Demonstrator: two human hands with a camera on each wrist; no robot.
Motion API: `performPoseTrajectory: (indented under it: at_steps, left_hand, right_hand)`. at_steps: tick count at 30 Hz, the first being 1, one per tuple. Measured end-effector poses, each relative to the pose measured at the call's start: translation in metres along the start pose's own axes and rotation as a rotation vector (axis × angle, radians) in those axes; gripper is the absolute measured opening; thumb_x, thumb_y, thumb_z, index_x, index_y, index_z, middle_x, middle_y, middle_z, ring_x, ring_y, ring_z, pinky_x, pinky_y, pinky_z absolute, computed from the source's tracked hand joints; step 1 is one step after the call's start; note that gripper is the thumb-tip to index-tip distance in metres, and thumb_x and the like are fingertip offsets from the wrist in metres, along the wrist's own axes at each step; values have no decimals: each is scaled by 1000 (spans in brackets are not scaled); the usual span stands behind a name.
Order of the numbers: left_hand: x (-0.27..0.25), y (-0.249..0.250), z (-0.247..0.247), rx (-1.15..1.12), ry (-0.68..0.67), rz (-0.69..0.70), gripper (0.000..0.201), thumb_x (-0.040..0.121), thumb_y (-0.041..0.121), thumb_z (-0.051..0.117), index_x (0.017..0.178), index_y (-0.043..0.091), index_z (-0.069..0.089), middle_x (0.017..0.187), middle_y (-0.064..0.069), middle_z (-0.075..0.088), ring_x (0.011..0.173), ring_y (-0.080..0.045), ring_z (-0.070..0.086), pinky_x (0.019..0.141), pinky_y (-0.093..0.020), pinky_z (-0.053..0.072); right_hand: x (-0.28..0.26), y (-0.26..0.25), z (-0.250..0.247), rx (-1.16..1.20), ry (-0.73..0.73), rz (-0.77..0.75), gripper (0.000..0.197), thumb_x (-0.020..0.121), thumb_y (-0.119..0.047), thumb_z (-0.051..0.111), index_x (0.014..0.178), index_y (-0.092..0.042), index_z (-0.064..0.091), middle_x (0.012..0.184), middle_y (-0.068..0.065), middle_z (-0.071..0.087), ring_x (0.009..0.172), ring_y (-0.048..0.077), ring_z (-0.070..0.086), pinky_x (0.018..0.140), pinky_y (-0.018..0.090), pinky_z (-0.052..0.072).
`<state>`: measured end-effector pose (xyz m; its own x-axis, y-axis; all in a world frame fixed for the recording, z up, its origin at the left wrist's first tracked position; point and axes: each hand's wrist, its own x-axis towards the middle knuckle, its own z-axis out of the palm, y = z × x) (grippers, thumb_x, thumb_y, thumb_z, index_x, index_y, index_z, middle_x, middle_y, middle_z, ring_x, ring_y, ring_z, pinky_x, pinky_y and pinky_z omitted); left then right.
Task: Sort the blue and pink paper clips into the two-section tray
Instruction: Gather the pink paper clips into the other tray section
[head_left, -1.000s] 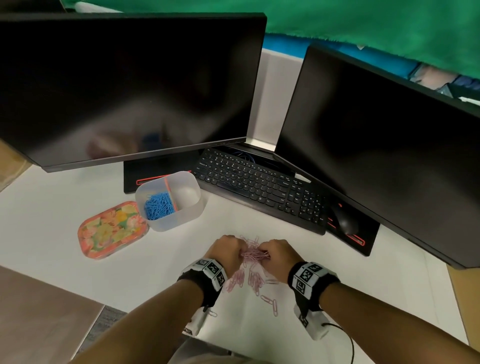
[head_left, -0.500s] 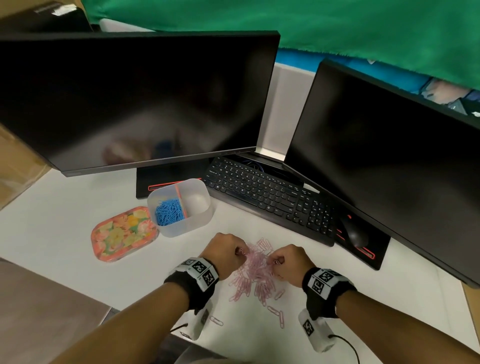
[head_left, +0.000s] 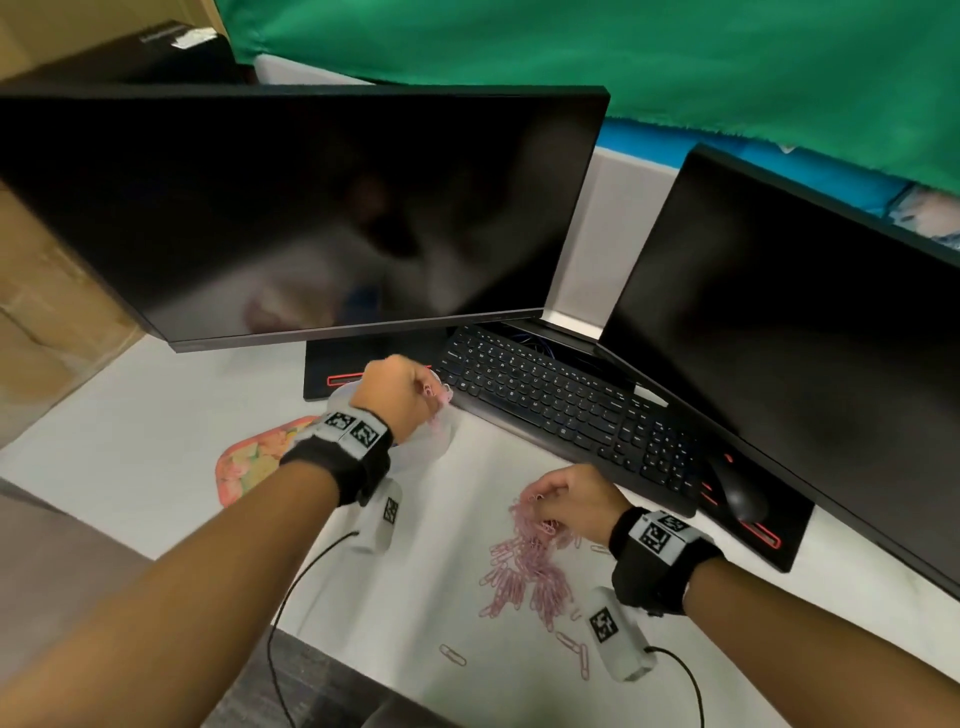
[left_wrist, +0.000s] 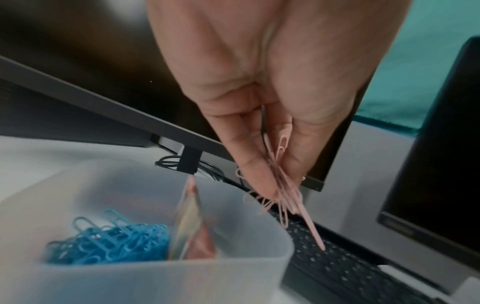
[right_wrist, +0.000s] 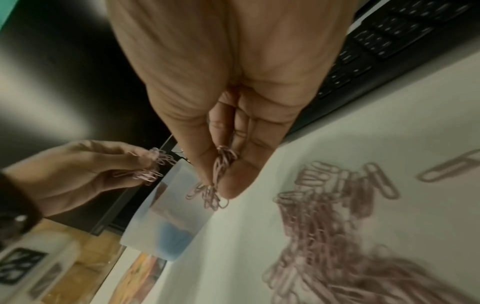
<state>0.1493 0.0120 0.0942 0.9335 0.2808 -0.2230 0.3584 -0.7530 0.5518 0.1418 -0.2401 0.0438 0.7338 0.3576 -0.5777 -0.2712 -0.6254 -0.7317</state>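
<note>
My left hand (head_left: 410, 392) (left_wrist: 275, 185) pinches a bunch of pink paper clips (left_wrist: 285, 205) just above the right section of the translucent two-section tray (left_wrist: 233, 269) (head_left: 441, 441). Blue paper clips (left_wrist: 109, 244) fill the tray's left section, behind a divider (left_wrist: 189, 222). My right hand (head_left: 556, 501) (right_wrist: 221, 181) pinches another bunch of pink clips (right_wrist: 215, 193) a little above the desk. A loose pile of pink paper clips (head_left: 530, 577) (right_wrist: 337, 236) lies on the white desk below it.
A floral tin lid (head_left: 249, 467) lies left of the tray. A black keyboard (head_left: 571, 410) and mouse (head_left: 737, 493) sit behind the pile, under two dark monitors (head_left: 311, 208). Stray pink clips (head_left: 576, 654) lie near the desk's front edge.
My left hand has lifted off the pile and moved up-left to the tray with pink clips. The right hand stays at the pile, pinching clips. The head view has tilted.
</note>
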Motion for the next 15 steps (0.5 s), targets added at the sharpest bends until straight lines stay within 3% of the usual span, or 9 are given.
performPoseTrajectory:
  at_steps: [3, 5, 8, 11, 15]
  left_hand:
    - [16, -5, 1, 108, -31, -78, 11, 85, 20, 68, 93, 18, 76, 94, -2, 72, 91, -19, 66, 81, -25, 50]
    - [19, -7, 5, 166, -71, -116, 15, 84, 21, 70, 98, 15, 73, 93, -2, 69, 95, -24, 66, 79, -27, 49]
    - [20, -11, 8, 177, -102, -117, 30, 76, 31, 69, 105, 21, 70, 96, -1, 69, 93, -25, 66, 80, -29, 51]
    - [21, -12, 4, 117, -81, -107, 32, 82, 23, 67, 114, 28, 66, 110, -5, 66, 89, -23, 61, 71, -29, 49]
    - [18, -22, -5, -21, 31, -120, 14, 86, 16, 60, 94, 25, 68, 105, -3, 67, 88, -22, 62, 75, -27, 49]
  right_hand:
    - [5, -20, 2, -9, -4, -58, 16, 79, -6, 72, 92, -14, 74, 92, -2, 73, 87, 17, 70, 77, 24, 58]
    - [9, -36, 4, 9, -22, -71, 17, 80, -3, 71, 95, -9, 73, 91, 3, 74, 77, 18, 71, 68, 20, 57]
    - [21, -62, 9, 47, -44, -90, 17, 80, 1, 70, 97, 0, 70, 84, 13, 72, 59, 20, 68, 58, 22, 57]
    - [40, -87, 16, 22, -30, -128, 13, 79, 0, 73, 91, -6, 72, 82, 14, 72, 62, 23, 70, 65, 30, 60]
    - [69, -119, 30, -29, 14, -173, 15, 76, 4, 71, 79, -10, 73, 75, 8, 70, 66, 26, 70, 71, 41, 61]
